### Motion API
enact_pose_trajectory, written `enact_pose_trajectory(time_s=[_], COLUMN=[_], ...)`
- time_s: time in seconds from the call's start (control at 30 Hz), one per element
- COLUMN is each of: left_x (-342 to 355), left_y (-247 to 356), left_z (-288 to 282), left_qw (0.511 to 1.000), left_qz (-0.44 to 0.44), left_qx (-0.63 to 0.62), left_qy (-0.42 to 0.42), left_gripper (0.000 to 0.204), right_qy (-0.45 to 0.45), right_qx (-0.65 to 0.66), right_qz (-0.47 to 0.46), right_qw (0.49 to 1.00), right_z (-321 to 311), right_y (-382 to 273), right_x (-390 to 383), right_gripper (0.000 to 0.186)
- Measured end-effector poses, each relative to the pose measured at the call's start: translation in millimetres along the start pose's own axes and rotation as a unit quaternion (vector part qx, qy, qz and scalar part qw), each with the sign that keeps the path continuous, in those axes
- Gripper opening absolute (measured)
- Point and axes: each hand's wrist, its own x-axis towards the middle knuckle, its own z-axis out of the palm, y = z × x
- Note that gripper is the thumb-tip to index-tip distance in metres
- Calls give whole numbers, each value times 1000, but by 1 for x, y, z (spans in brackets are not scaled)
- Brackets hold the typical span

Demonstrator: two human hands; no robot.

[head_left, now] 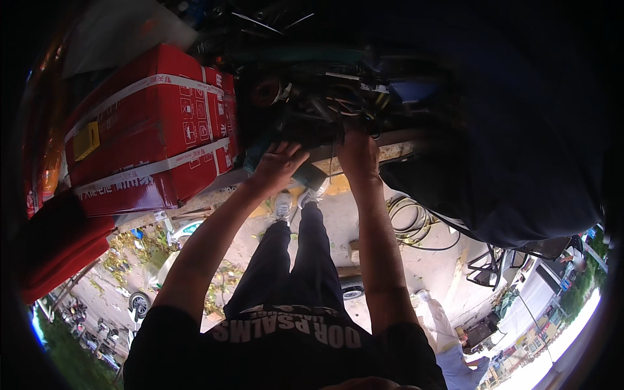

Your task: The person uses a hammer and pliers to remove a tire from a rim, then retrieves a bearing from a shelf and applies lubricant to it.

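Note:
My left hand [279, 164] is at the edge of a dark, cluttered shelf or vehicle bed. Its fingers are apart, and I see nothing held in it. A grey-green flat piece [309, 175] lies just beside it. My right hand [359, 155] reaches over the same edge with its fingers curled closed. Shadow and blur hide what they grip. Just beyond it lies a tangle of dark cables [335, 107], and a thin wire hangs down between my hands.
A large red carton [153, 130] with white straps stands at the left. Dark fabric [520, 162] bulges at the right. Below, a coiled hose [416, 224] lies on the pale ground, with a small wheel [139, 303] at lower left. Another person [448, 338] is at lower right.

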Motion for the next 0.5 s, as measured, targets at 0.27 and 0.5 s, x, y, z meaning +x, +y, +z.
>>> enact_pose_trajectory(time_s=[0.27, 0.5], left_x=[2, 0], left_y=[-3, 0], left_z=[4, 7], left_qw=[1000, 999], left_qz=[-6, -19], left_qx=[-13, -15], left_qy=[-9, 28], left_gripper=[54, 56], right_qy=[-7, 69], right_qx=[44, 28], right_qz=[43, -33], right_qw=[998, 997], right_z=[11, 30], right_y=[-13, -26], right_x=[-41, -26], right_gripper=[38, 43])
